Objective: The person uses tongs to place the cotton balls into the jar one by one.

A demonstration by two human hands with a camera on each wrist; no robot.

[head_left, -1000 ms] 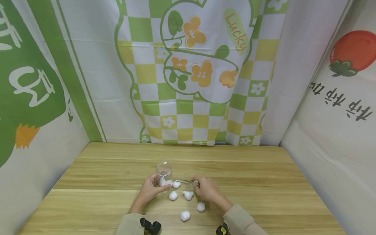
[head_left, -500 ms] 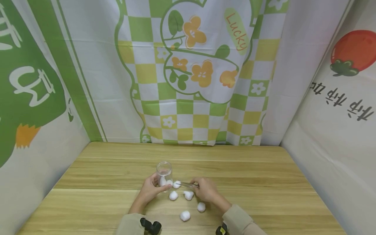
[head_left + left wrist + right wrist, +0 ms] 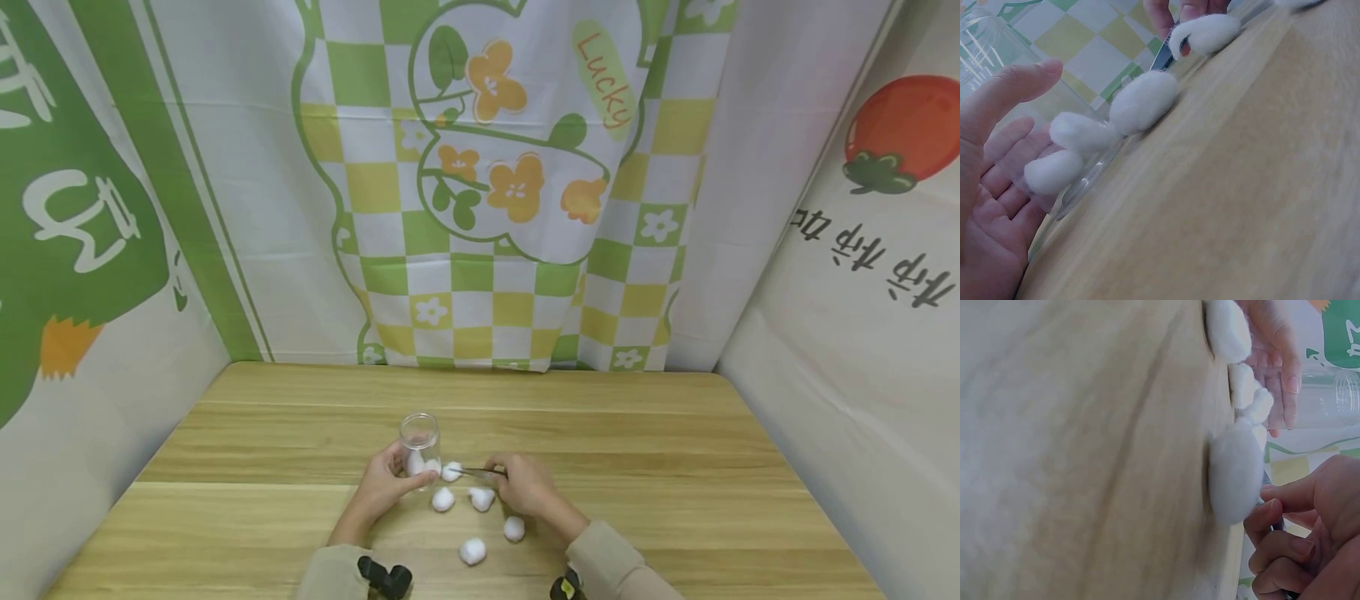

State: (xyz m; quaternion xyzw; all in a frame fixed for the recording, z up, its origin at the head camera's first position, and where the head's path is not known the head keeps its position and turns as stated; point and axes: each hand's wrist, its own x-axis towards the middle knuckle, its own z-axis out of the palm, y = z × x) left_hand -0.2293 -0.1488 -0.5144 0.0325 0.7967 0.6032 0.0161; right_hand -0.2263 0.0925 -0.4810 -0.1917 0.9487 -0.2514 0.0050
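My left hand [image 3: 381, 485] grips a clear, lidless jar [image 3: 420, 435] that stands upright on the table, thumb on the near side and fingers round the back. Two cotton balls [image 3: 1082, 132] show at its bottom in the left wrist view. My right hand [image 3: 525, 483] pinches a pair of metal tweezers [image 3: 482, 472], pointing left. Their tips are at a cotton ball [image 3: 452, 472] lying right beside the jar's base. In the right wrist view a near cotton ball [image 3: 1235, 474] hides most of the tweezers.
Several more cotton balls lie on the wooden table [image 3: 637, 442]: one nearer [image 3: 442, 499], a folded-looking one [image 3: 482, 499] by the right hand, others [image 3: 472, 551] toward the front. A patterned curtain [image 3: 510, 317] hangs behind the table's far edge.
The tweezers' tips have come slightly left and down onto the cotton ball beside the jar, and their arms look closer together. Left hand and jar have stayed put.
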